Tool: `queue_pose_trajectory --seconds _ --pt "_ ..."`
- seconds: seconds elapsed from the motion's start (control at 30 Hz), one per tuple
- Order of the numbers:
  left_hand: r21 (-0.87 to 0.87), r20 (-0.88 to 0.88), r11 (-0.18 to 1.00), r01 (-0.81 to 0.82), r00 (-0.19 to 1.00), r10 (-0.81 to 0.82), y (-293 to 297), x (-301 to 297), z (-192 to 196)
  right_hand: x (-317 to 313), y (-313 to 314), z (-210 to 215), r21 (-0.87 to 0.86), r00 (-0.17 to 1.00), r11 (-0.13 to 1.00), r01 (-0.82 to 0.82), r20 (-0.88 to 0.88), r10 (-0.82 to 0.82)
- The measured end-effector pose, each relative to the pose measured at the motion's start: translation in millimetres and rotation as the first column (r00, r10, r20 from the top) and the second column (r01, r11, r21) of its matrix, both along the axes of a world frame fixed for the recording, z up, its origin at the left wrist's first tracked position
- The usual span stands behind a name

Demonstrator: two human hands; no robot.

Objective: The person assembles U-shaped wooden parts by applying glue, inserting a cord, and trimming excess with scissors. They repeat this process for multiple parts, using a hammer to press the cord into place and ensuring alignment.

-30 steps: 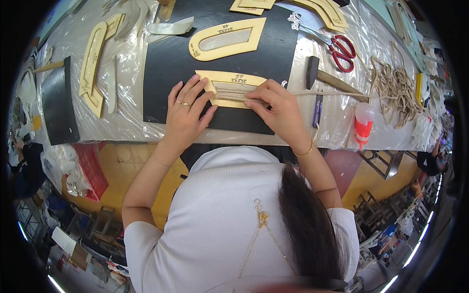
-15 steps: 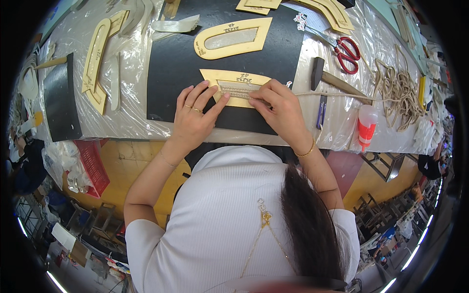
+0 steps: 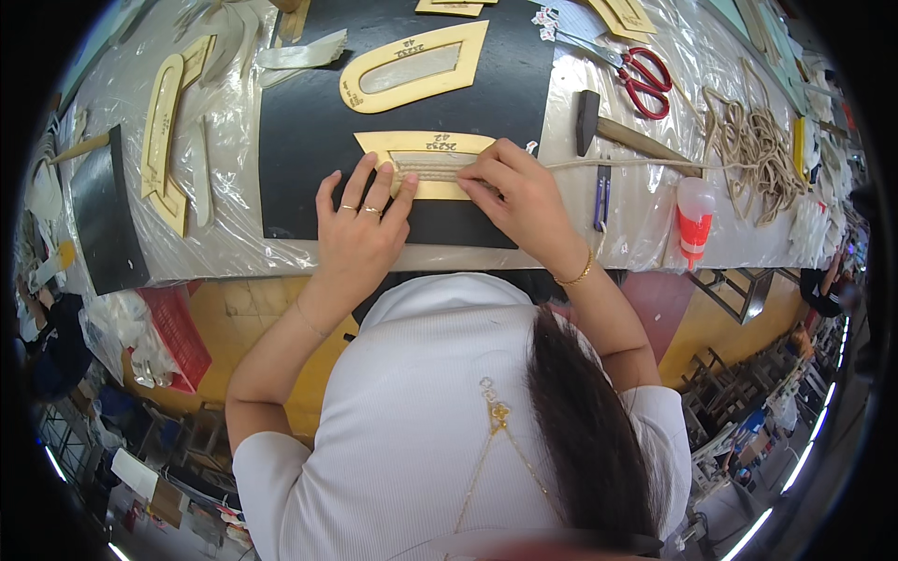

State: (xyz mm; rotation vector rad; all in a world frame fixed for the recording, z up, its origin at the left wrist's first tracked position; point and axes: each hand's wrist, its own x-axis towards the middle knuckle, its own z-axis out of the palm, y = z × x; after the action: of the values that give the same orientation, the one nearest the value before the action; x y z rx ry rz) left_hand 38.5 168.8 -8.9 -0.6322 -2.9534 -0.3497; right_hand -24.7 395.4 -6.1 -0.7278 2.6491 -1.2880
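As the left hand rests spread fingers on the frame, the right hand pinches the cord.

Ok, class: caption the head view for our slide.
Left hand and right hand at a yellow template with rows of beige cord in its opening, on a black mat.

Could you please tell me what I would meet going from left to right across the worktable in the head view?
Small black sheet, pale yellow template, left hand, rows of cord, right hand, slim purple tool, red-and-clear bottle, tangle of cord.
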Motion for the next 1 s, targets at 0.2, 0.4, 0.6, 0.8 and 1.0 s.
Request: queue_pose_trajectory --seconds 0.2,0.4,0.6,0.8,1.0 --pt "-0.006 0.003 1.0 -0.019 1.0 0.019 2.3 2.3 -0.5 0.0 -1.1 -1.2 0.006 1.0 1.0 -0.002 -0.026 0.002" --pt "-0.003 0.019 0.999 -0.051 0.999 0.051 6.6 4.3 -1.1 -1.2 -4.8 0.4 0.033 1.0 0.999 0.014 -0.016 -0.013" --pt "0.037 0.045 0.997 -0.073 0.996 0.071 7.1 6.5 -2.9 -1.7 -7.4 -0.4 0.047 0.999 0.998 0.029 -0.014 -0.029" --pt "0.058 0.031 0.996 -0.067 0.997 0.066 5.5 7.6 -5.2 -1.8 -7.3 -1.6 0.054 0.999 0.998 0.032 -0.021 -0.031" --pt "0.061 0.038 0.996 -0.068 0.997 0.065 5.2 7.5 -6.0 -1.9 -6.7 0.2 0.054 0.999 0.998 0.028 -0.016 -0.027"
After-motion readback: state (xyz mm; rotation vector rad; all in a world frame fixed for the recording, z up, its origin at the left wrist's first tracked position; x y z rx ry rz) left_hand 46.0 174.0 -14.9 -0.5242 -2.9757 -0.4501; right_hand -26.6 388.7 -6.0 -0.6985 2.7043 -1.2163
